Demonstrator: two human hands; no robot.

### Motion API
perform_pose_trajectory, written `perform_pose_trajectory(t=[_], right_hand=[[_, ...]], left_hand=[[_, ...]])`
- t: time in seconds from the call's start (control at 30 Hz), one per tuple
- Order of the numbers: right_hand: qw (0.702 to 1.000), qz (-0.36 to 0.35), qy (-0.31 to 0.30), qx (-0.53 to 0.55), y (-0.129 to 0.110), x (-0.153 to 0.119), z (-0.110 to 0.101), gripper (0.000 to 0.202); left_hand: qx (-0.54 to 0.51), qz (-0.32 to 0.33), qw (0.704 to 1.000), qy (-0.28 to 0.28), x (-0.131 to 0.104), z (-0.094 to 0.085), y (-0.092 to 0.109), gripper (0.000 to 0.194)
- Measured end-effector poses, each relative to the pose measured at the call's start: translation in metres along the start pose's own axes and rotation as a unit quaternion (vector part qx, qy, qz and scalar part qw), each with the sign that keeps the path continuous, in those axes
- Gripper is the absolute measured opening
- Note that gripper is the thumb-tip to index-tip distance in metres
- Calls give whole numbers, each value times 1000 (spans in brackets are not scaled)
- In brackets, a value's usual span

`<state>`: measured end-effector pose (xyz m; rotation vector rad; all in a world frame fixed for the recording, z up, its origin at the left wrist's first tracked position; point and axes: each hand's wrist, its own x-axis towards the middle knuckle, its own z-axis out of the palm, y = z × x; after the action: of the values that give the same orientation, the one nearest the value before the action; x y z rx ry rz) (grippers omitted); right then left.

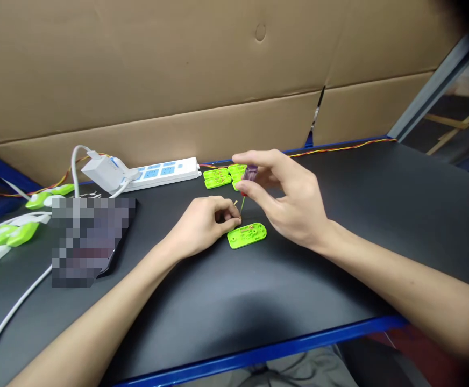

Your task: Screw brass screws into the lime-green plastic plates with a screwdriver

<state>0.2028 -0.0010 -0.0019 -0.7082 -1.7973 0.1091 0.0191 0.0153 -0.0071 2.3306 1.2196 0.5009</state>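
Note:
My right hand grips the dark purple, see-through handle of a small screwdriver between thumb and fingers. Its thin shaft slants down toward the fingertips of my left hand. Those fingertips are pinched together at the table on a small copper-coloured part, mostly hidden by the fingers. Just in front of them lies an oblong bright green plastic shell, its inner side up, with small copper-coloured pieces inside.
Behind my hands lie several more green shells, partly covered by my right hand. A white power strip with a plugged-in charger stands at the back. Left are a partly pixelated dark device, white cables and green-white pieces. Cardboard walls the back.

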Motion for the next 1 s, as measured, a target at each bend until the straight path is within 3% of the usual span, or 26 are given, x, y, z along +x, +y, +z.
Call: perform_pose_trajectory(t=[0.3,0.5,0.7,0.9,1.0], right_hand=[[1000,-8,-21,20,1,2,3,41],[1000,7,4,-23,-1,2,1,26],[1000,-9,-16,6,1,1,5,44],[999,28,7,-17,0,2,6,25],[1000,21,-8,19,1,1,7,34]], left_hand=[[18,17,1000,2,1,1,-1,11],[16,11,1000,3,1,1,0,12],[20,22,999,11,2,2,-1,11],[13,19,1000,5,2,2,-1,13],[19,27,999,3,3,2,-2,12]])
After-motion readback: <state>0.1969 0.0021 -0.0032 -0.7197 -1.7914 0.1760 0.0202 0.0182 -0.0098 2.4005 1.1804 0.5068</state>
